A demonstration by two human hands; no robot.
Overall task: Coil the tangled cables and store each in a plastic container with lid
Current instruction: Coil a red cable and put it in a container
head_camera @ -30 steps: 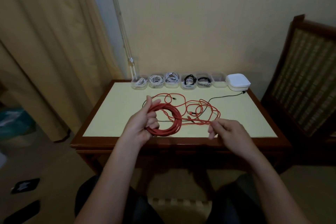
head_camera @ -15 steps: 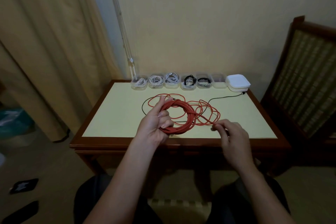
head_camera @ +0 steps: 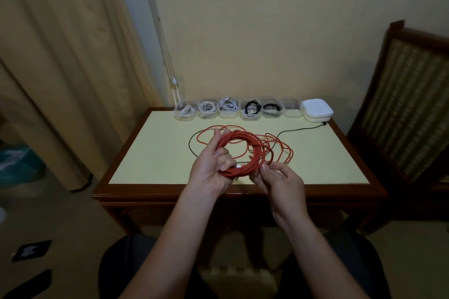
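Note:
My left hand (head_camera: pixel 211 169) grips a thick coil of red cable (head_camera: pixel 252 153) above the table's front middle. My right hand (head_camera: pixel 279 180) pinches a red strand at the coil's lower right edge. Loose red loops (head_camera: pixel 283 147) still trail on the table to the right of the coil. A thin black cable (head_camera: pixel 297 130) lies under them and runs to the back right. Along the back edge stands a row of clear plastic containers (head_camera: pixel 228 110), most holding coiled white or black cables; the rightmost container (head_camera: pixel 291 110) looks empty. A stack of white lids (head_camera: pixel 316 109) sits beside it.
The table (head_camera: pixel 150 153) has a pale yellow top and a dark wooden rim. A wooden chair with a woven back (head_camera: pixel 410 109) stands at the right. A curtain (head_camera: pixel 60 56) hangs at the left, and dark objects (head_camera: pixel 31 250) lie on the floor.
My left hand lifted and tilted the red coil up and to the right. My right hand moved in from the right to the coil's lower edge, bringing more strand onto it.

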